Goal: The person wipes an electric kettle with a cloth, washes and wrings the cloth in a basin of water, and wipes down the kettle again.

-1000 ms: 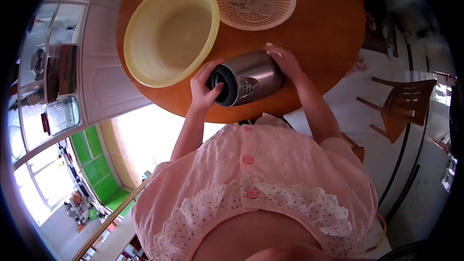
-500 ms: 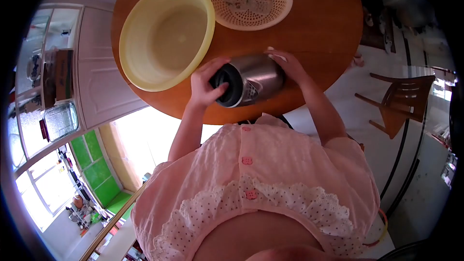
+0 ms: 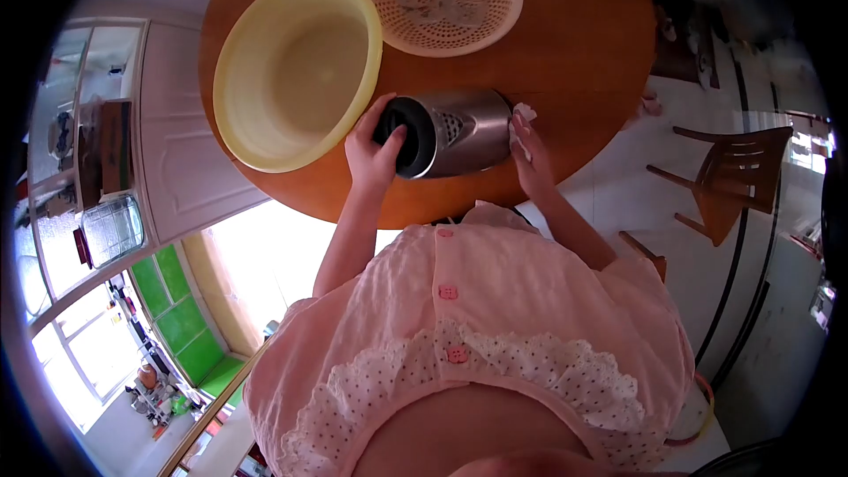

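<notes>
On the round brown wooden worktop (image 3: 565, 44) we see several things close together. The wide pale yellow plastic basin (image 3: 252, 71) stands so near to the work that a careless swing could push it, we think; the round pink perforated plastic basket (image 3: 397, 22) beside it, farther back, seems in less danger. The silver metal cylindrical vessel with a black end (image 3: 473, 137) is tilted on its side between the two hands, over the near part of the worktop. Because its wall looks smooth, it could roll or drop if the grip loosens. The left hand (image 3: 371, 150) grasps the black end; the right hand (image 3: 534, 163) lies against the opposite end, with a white crumpled wad (image 3: 525, 112) that could slide away.

The far edge of the worktop is cut off. We cannot make out the clear stuff inside the basket, nor the vessel's underside, so its contact is uncertain. We also cannot tell how firmly the right fingers close, or whether the wad is paper or cloth.
</notes>
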`<action>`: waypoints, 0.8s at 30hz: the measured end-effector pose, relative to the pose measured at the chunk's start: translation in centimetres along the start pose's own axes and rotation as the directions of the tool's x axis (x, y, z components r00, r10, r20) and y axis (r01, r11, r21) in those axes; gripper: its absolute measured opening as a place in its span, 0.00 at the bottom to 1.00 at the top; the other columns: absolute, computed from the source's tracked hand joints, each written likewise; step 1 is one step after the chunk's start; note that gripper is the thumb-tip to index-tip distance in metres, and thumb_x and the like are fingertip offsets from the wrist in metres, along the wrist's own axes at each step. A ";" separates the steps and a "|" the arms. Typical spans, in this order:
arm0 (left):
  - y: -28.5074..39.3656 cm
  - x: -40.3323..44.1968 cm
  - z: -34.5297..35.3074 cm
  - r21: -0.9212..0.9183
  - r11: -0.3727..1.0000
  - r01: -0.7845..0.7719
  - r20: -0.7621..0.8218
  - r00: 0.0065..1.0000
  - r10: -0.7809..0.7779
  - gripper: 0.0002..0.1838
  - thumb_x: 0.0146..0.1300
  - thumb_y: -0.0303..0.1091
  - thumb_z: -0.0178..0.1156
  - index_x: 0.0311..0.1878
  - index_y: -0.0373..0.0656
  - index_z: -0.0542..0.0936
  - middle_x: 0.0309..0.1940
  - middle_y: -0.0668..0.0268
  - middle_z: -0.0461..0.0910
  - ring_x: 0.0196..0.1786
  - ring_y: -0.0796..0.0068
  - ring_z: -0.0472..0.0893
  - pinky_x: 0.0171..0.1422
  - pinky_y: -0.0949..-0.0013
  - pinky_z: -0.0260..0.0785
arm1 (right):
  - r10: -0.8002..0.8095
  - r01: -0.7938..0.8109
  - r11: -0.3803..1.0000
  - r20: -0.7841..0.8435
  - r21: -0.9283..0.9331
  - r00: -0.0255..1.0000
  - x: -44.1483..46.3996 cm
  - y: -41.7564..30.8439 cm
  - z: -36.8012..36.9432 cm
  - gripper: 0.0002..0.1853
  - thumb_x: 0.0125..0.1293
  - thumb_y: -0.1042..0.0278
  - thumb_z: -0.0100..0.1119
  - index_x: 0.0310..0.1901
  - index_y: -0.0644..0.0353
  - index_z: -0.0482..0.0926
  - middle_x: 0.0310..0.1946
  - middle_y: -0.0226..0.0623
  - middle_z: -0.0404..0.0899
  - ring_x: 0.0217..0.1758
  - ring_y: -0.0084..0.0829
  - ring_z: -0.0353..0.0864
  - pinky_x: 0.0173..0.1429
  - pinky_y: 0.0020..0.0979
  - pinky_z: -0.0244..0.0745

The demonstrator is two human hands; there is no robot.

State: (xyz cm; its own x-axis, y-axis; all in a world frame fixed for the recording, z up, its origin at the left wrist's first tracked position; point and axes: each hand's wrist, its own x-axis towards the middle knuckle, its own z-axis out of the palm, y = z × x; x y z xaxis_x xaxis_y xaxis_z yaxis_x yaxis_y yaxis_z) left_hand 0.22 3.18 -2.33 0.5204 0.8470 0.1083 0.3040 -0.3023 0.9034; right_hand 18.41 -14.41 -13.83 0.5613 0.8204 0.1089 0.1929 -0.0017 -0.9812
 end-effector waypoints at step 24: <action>1.6 -1.2 1.4 0.220 0.972 0.084 0.120 0.986 -0.112 0.61 0.34 0.33 0.74 0.67 0.52 0.41 0.54 0.52 0.68 0.56 0.58 0.70 0.57 0.63 0.64 | -0.148 0.138 0.988 -0.148 -0.073 0.978 1.4 2.6 3.9 0.23 0.69 0.64 0.36 0.62 0.63 0.56 0.66 0.42 0.48 0.70 0.37 0.45 0.69 0.33 0.41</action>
State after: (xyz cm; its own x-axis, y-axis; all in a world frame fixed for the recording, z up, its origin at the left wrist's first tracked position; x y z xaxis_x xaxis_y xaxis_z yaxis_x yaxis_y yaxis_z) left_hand 1.18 1.07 -1.60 0.5752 0.8168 -0.0445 0.5147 -0.3191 0.7958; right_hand 16.56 -11.02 -16.83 0.6396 0.7178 0.2751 0.3269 0.0700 -0.9425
